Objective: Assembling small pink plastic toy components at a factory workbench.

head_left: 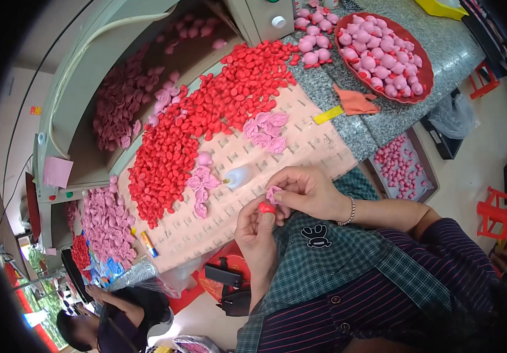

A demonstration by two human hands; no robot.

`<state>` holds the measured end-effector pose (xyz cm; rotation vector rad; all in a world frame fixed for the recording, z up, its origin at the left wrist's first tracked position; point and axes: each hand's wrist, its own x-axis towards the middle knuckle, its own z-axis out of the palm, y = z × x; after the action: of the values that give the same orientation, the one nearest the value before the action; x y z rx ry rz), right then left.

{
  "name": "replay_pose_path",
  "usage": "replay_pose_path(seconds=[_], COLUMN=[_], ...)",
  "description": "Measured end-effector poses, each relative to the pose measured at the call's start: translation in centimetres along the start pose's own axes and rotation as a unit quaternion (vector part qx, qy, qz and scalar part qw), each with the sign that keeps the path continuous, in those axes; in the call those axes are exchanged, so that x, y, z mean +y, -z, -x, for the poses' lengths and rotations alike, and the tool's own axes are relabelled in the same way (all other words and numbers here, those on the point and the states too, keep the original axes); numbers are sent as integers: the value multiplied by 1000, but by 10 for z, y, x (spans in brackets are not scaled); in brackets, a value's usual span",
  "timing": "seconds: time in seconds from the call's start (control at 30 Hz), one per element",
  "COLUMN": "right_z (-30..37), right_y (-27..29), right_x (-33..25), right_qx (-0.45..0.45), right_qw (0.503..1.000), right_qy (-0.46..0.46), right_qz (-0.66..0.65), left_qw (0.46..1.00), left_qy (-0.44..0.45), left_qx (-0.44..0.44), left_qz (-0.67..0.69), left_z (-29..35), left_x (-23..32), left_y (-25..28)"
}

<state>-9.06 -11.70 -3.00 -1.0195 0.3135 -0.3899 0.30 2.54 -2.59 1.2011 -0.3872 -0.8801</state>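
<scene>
My left hand pinches a small glossy red piece between thumb and fingertips. Close against it, my right hand, with a beaded bracelet at the wrist, grips a small pink moulded piece. The two pieces are nearly touching; fingers partly cover both. Just beyond my hands a small translucent squeeze bottle with a yellowish tip lies on the pink patterned mat. Beside the bottle are a few pink petal-shaped pieces, and farther off lies another cluster of pink pieces.
A long heap of red pieces borders a grey machine housing. A red bowl of pink-and-red balls stands far right, near an orange cloth. Pink pieces pile up at left. A co-worker sits lower left.
</scene>
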Motion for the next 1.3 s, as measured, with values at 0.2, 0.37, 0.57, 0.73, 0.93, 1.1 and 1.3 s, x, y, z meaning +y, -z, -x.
replay_pose_path(seconds=[0.2, 0.37, 0.57, 0.73, 0.93, 1.1, 1.3], right_z=[3, 6, 6, 6, 9, 11, -8], right_y=[-9, -12, -7, -11, -14, -16, 3], right_x=[-6, 1, -7, -13, -8, 2, -14], right_qx=[-3, -11, -51, -72, -77, -47, -199], right_qw=[999, 994, 995, 994, 986, 953, 898], right_qy=[-15, 38, -9, 3, 59, 163, 197], right_qz=[37, 102, 88, 88, 134, 252, 340], left_qw=[999, 999, 996, 997, 999, 996, 996], left_qy=[-14, -14, 7, -2, 23, -12, 51], left_qx=[29, 33, 41, 51, 14, 52, 68], left_qz=[31, -10, -73, -62, -40, -76, -20], left_z=[4, 4, 3, 6, 7, 10, 10], left_x=[3, 6, 14, 22, 19, 13, 21], left_y=[-1, -1, -1, -8, -5, -8, -3])
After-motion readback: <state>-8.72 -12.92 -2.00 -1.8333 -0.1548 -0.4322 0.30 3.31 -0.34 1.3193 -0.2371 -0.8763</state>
